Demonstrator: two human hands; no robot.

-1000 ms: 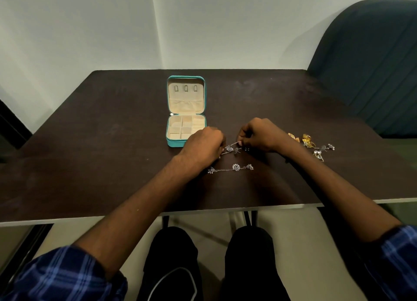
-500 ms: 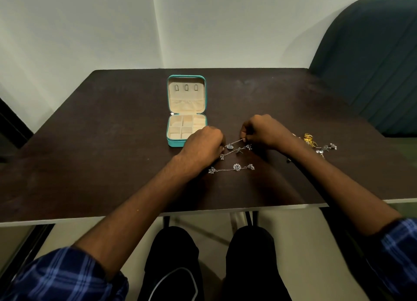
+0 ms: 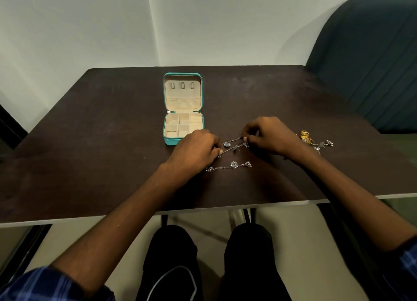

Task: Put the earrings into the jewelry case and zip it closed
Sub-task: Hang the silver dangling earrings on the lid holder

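A dark worktop (image 3: pixel 90 156) fills the view, with a green chair (image 3: pixel 370 59) behind its right corner. Both forearms reach in from the near edge, sleeves of blue plaid pushed up to the elbows, and converge near the middle. The teal case (image 3: pixel 183 107) lies open flat, lid away from the person, its beige compartments facing up, just left of the hands. The left hand (image 3: pixel 195 150) rests knuckles-up with fingers curled, pinching one end of a silver chain earring (image 3: pixel 233 144); it overlaps the case's near right corner in the view. The right hand (image 3: pixel 269 136) is arched over the worktop, its fingers (image 3: pixel 246 138) curled and pinching the other end, so the strand runs between the two hands. A second chain earring (image 3: pixel 230 166) lies loose on the worktop just nearer the person. Beyond the right wrist sit gold earrings (image 3: pixel 306 135) and small silver earrings (image 3: pixel 325 144).
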